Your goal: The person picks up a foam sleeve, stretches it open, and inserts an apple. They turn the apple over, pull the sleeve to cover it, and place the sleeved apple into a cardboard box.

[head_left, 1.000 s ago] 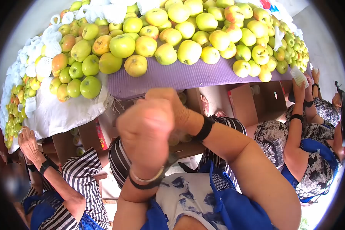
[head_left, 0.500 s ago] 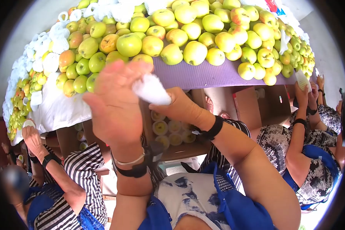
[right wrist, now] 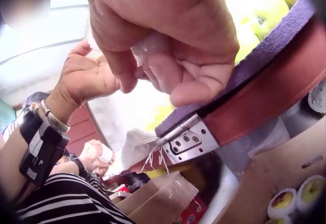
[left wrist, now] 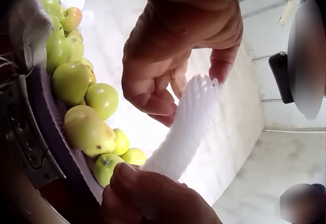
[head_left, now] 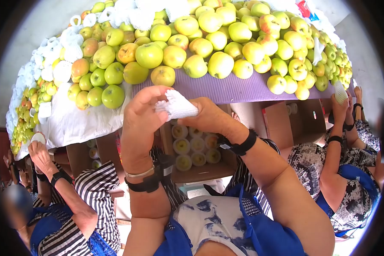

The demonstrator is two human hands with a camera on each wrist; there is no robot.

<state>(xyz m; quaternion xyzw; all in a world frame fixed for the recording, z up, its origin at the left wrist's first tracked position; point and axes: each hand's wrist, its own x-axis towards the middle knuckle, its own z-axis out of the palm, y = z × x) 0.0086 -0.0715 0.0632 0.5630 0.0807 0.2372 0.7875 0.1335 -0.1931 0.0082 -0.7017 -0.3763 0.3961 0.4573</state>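
A white foam fruit net (head_left: 179,105) stretches between the two hands in front of the apple table. My right hand (head_left: 211,115) grips its closed-up end between thumb and fingers. At the frayed, open end, my left hand (head_left: 141,121) has curved its fingertips and thumb on either side of the mesh. The left wrist view shows the foam net (left wrist: 183,132) as a long sleeve, with the left hand (left wrist: 183,35) above it and the right hand's thumb (left wrist: 127,173) pressing it below. In the right wrist view the right hand (right wrist: 168,40) hides most of the net.
Green-yellow apples (head_left: 220,65) are heaped along the table's purple padded edge (head_left: 243,87). White foam nets (head_left: 62,70) lie piled at the left. Below, a cardboard box (head_left: 200,174) holds several wrapped apples (head_left: 181,146). Other people's hands (head_left: 40,155) work at both sides.
The hands were close together, blurred, a second ago. Then the left palm swung open beside the net in the right hand. Now the left fingers have come onto the net's frayed end.
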